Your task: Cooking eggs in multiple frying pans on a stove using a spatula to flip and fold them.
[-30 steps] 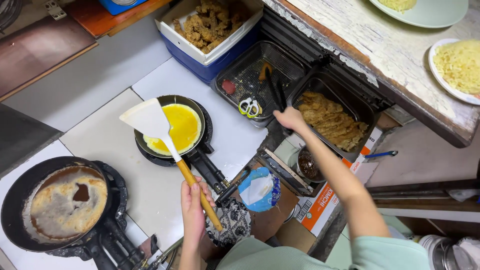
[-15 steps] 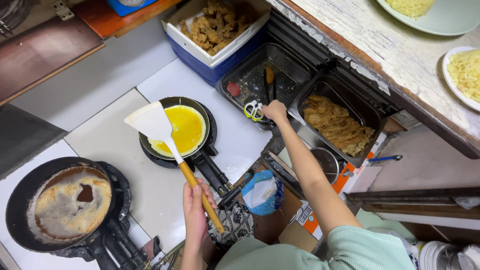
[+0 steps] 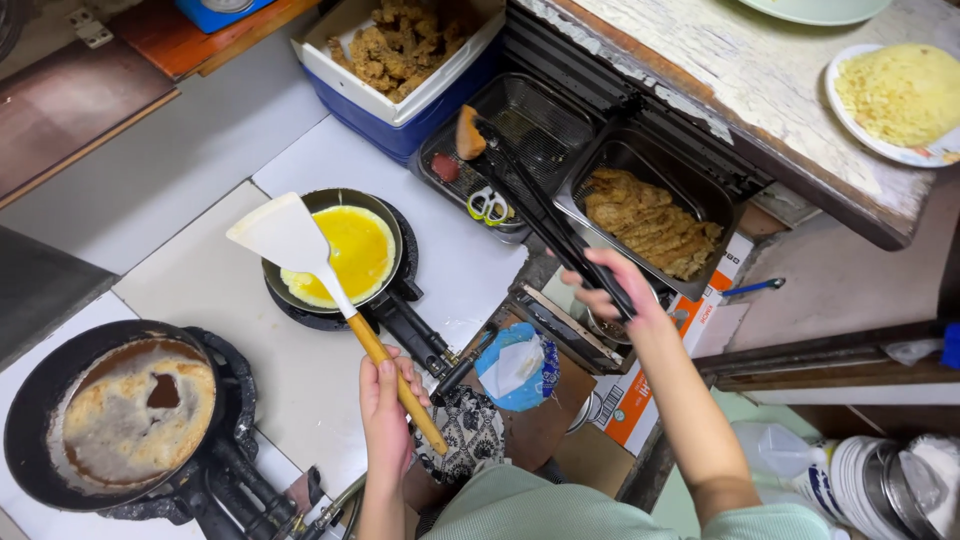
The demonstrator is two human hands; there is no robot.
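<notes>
The left hand [image 3: 385,405] had its fingers [image 3: 381,378] clenched round the wooden handle of a spatula [image 3: 330,290], near the lower end. Its pale blade stood raised toward 10 o'clock, over the rim of a small black frying pan [image 3: 335,250] that held a thin yellow layer of egg [image 3: 350,255].

The right hand [image 3: 615,290] reached out toward 1 o'clock, fingers [image 3: 580,300] closed on the handles of long black tongs [image 3: 540,215]. The tongs ran up toward 11 o'clock, and their tips pinched an orange-brown piece of food [image 3: 468,132] above a black wire basket [image 3: 525,130]. Scissors with green-and-white handles [image 3: 488,206] lay at the basket's near edge.

At 3 o'clock of the basket stood a black metal tray [image 3: 690,185] of fried pieces. At 12 o'clock of the pan sat a blue-and-white cooler box [image 3: 400,105] filled with more fried pieces.

The tabletop [image 3: 200,300] was of pale tiles. At 8 o'clock of the egg pan a larger black pan [image 3: 60,400] held browned residue on its own burner. A blue plastic bag [image 3: 515,365] lay just beside the pan's handle at 4 o'clock. At 1 o'clock a worn white counter [image 3: 700,60] carried a plate [image 3: 850,110] with a flat yellow omelette. Stacked metal bowls [image 3: 880,480] stood on the floor at 4 o'clock.
</notes>
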